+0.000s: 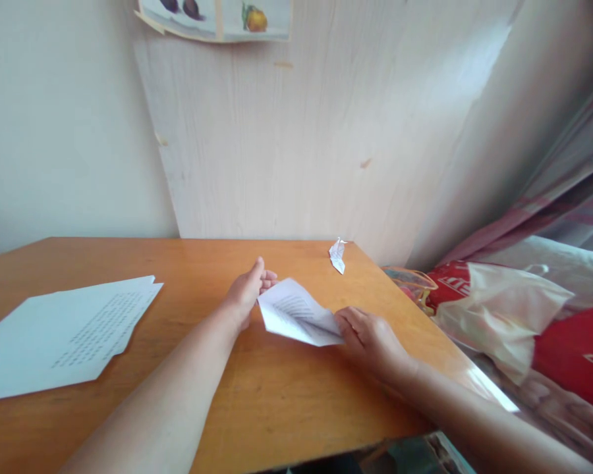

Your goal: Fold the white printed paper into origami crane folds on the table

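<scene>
A folded sheet of printed paper (296,313) is held above the table, its crease opening toward me and lines of text on the inside. My right hand (370,339) pinches its right end, thumb on top and fingers curled. Beside the paper's left corner is my left hand (250,293), thumb raised and fingers apart from it, partly behind the paper; whether it touches the corner I cannot tell. A small folded paper figure (337,255), like an origami bird, stands near the table's back right corner.
Printed paper sheets (44,329) lie stacked on the left of the wooden table (257,408). A board (296,145) with a fruit picture (257,23) stands against the wall behind. Red and white bags (504,309) are heaped past the right edge, under a curtain (558,171).
</scene>
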Tool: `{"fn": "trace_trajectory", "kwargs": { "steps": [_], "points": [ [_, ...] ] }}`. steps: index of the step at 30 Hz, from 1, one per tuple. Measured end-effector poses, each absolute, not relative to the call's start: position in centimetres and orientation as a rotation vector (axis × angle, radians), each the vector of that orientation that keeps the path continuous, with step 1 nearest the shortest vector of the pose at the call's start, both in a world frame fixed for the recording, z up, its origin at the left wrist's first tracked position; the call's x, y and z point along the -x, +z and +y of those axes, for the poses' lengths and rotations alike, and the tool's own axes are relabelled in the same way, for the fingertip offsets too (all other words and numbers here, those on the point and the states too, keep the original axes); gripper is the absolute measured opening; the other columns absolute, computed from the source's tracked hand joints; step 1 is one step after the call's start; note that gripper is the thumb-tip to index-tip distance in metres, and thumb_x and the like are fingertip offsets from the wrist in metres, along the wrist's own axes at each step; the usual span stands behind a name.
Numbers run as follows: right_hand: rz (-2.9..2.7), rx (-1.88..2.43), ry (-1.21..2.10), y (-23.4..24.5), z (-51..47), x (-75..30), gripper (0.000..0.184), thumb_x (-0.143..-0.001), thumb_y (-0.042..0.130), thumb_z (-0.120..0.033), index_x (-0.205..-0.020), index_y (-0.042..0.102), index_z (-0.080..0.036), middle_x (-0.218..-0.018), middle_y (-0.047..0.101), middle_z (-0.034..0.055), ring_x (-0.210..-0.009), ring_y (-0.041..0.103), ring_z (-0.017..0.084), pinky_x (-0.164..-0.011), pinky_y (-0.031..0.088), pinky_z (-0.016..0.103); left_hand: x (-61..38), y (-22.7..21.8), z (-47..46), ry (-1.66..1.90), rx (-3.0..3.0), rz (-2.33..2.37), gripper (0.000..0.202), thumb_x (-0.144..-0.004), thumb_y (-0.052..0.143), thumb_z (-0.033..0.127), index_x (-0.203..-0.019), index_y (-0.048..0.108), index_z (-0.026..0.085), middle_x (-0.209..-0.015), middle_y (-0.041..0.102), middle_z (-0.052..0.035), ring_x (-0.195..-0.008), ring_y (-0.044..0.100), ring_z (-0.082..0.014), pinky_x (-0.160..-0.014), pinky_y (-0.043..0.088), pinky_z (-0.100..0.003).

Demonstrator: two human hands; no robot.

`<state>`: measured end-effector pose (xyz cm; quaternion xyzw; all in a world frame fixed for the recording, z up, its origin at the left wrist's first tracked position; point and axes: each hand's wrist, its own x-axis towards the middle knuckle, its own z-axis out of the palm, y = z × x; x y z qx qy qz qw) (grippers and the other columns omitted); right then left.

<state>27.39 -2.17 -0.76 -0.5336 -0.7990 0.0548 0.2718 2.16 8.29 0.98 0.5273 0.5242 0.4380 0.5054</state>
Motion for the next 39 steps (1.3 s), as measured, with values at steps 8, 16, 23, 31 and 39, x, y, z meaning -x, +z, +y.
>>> {"fn": "trace_trajectory", "kwargs": {
  "steps": [8,16,23,31,39],
  "points": [
    [-1.324,1.329,0.94,-1.2,-1.5,-25.9,0.039,-0.093,0.049,-0.055,-0.075,0.054,-0.021,-0.06,0.05,-0.0032,-0.054,0.045,0.014,-0.052,0.035,0.027,-4.0,0.5,6.9,0.909,-1.109,1.012,0.06,-0.092,0.037,0.07,-0.099,0.061,0.016,-0.095,0.072,-0.0087,-0.085,0.066,-0.0172,-0.079,0.049,-0.03],
    [-1.092,1.109,1.33,-2.3,-2.4,-24.4,0.038,-0.088,0.062,-0.055,-0.08,0.063,-0.018,-0.072,0.067,0.003,-0.061,0.059,0.016,-0.057,0.045,0.028,-5.1,-0.6,6.3,1.007,-1.277,0.89,0.016,-0.084,0.065,0.028,-0.094,0.062,0.016,-0.093,0.07,-0.006,-0.081,0.061,-0.0142,-0.08,0.046,-0.029],
    [-0.956,0.975,1.445,-1.6,-1.3,-25.7,0.038,-0.093,0.058,-0.051,-0.096,0.07,-0.015,-0.087,0.073,0.01,-0.073,0.066,0.019,-0.071,0.052,0.032,-4.5,-0.1,6.1,0.913,-1.261,0.846,0.017,-0.08,0.069,0.024,-0.093,0.064,0.016,-0.099,0.072,-0.0086,-0.093,0.065,-0.0202,-0.085,0.048,-0.034],
    [-0.933,1.061,1.346,-1.6,0.2,-27.8,0.027,-0.086,0.069,-0.043,-0.1,0.066,-0.021,-0.089,0.07,0.0045,-0.081,0.065,0.02,-0.07,0.052,0.031,-3.7,0.5,5.9,0.655,-1.371,0.823,0.019,-0.079,0.068,0.022,-0.095,0.067,0.013,-0.095,0.072,-0.0089,-0.086,0.065,-0.0198,-0.083,0.047,-0.035],
    [-1.263,1.27,1.176,-2.1,-0.5,-27.5,0.062,-0.077,0.07,-0.034,-0.134,0.048,-0.018,-0.068,0.054,-0.006,-0.051,0.045,0.011,-0.048,0.03,0.024,-3.6,0.5,5.7,0.669,-1.45,1.002,0.037,-0.081,0.065,0.027,-0.116,0.059,0.015,-0.102,0.068,-0.0079,-0.087,0.064,-0.0191,-0.082,0.048,-0.034]
  ]
}}
